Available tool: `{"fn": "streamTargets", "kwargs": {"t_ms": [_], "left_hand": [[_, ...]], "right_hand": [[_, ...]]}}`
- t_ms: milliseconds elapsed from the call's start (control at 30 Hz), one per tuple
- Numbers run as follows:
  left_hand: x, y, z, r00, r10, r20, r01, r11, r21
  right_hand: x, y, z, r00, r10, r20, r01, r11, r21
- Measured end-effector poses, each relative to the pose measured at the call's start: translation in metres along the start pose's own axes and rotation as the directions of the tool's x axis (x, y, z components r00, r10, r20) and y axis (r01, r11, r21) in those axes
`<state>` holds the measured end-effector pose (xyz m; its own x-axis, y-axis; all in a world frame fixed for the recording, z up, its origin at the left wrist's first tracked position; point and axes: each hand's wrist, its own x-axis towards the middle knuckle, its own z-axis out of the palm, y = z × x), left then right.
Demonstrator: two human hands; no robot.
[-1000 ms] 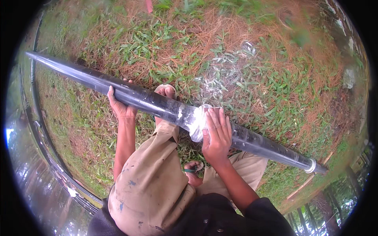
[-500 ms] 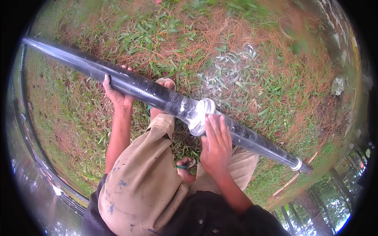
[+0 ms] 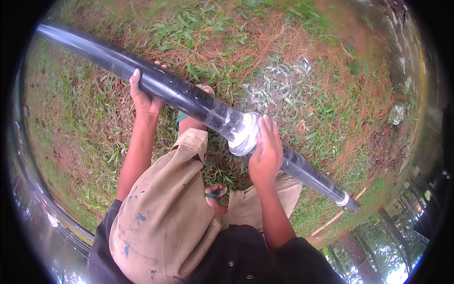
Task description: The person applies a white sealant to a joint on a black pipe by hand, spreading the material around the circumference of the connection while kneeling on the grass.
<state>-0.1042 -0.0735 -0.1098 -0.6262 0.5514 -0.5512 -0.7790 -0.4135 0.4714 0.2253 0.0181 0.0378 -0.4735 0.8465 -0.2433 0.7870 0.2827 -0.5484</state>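
Over the grass (image 3: 85, 123), slantwise before your tan trousers (image 3: 161, 199), you had the dark pole (image 3: 179, 94). Your left hand (image 3: 144, 98) cupped it from beneath, thumb on the near side and fingertips past the far one, a grip closed around the pole, apparently to bear and steady it. Your right hand (image 3: 267, 154) covered the right side of the white collar (image 3: 243, 139), fingers close together; blur and angle hid whether that grip held anything. Holding well away from the collar likely left it free for your right. No brand, label or writing could be read.
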Motion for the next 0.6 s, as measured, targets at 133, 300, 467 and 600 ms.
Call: {"fn": "streamTargets", "kwargs": {"t_ms": [133, 300, 467, 600], "left_hand": [[0.001, 0.004, -0.006, 0.998, 0.035, 0.054, -0.037, 0.999, 0.032], [-0.002, 0.0, 0.003, 1.0, -0.015, 0.002, 0.014, 0.999, 0.033], [-0.004, 0.009, 0.001, 1.0, 0.011, 0.0, -0.011, 0.994, 0.106], [-0.002, 0.0, 0.004, 1.0, -0.03, 0.005, 0.029, 0.995, 0.093]], "right_hand": [[-0.022, 0.001, 0.001, 0.998, -0.07, -0.004, 0.07, 0.997, 0.029], [-0.037, 0.007, 0.0, 0.997, -0.065, 0.05, 0.071, 0.986, -0.15], [-0.01, 0.005, -0.005, 0.999, -0.026, 0.028, 0.023, 0.995, 0.098], [-0.039, 0.009, -0.014, 0.991, -0.115, 0.072, 0.126, 0.975, -0.182]]}}
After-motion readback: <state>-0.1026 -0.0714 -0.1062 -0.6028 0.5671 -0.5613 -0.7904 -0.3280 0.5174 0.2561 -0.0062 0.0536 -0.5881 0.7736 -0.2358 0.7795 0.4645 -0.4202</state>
